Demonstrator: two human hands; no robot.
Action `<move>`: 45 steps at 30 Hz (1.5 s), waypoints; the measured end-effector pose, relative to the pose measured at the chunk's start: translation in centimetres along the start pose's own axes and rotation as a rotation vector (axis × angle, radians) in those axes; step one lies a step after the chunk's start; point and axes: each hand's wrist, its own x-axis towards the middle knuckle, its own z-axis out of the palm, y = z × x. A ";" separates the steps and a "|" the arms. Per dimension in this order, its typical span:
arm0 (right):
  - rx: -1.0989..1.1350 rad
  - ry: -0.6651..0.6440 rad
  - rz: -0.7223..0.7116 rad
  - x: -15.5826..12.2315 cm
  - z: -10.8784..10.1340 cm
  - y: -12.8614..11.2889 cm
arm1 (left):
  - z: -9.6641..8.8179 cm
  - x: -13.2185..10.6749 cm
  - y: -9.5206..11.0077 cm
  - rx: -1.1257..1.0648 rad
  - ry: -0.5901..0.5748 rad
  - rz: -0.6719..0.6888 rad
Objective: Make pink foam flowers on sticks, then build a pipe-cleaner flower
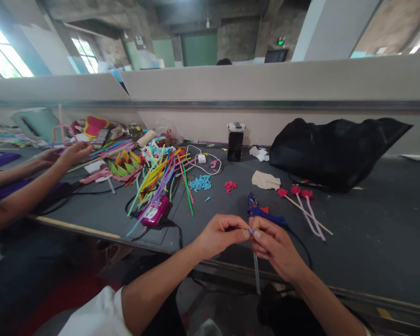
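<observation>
My left hand [221, 234] and my right hand [275, 247] meet at the fingertips over the table's near edge. Both pinch the top of a thin pale purple stick [256, 273] that hangs down below my right hand. Just beyond my hands a blue glue gun [262, 212] lies on the dark table [371, 233]. To its right lie three sticks with red flower tips [303, 205]. Small red pieces [230, 186] and blue pieces [200, 183] are scattered further back.
A heap of coloured pipe cleaners [157, 175] and a pink device [155, 212] lie at centre left. Another person's arms [38, 172] reach in from the left. A black bag [336, 149] sits at the back right, a black-and-white container [235, 139] by the partition.
</observation>
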 end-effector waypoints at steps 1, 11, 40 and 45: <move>-0.004 -0.005 -0.005 0.0 0.0 0.0 | 0.0 0.0 0.0 -0.002 -0.006 -0.001; 0.078 0.045 0.036 -0.1 0.5 -0.1 | -0.2 0.0 -0.1 0.081 -0.013 0.042; -0.495 -0.008 -0.205 0.0 -0.7 -0.8 | 0.4 -0.2 0.0 -0.051 0.052 -0.052; -0.850 -0.033 -0.359 -0.1 -1.0 -1.9 | 0.2 -0.1 0.1 -0.019 0.031 -0.110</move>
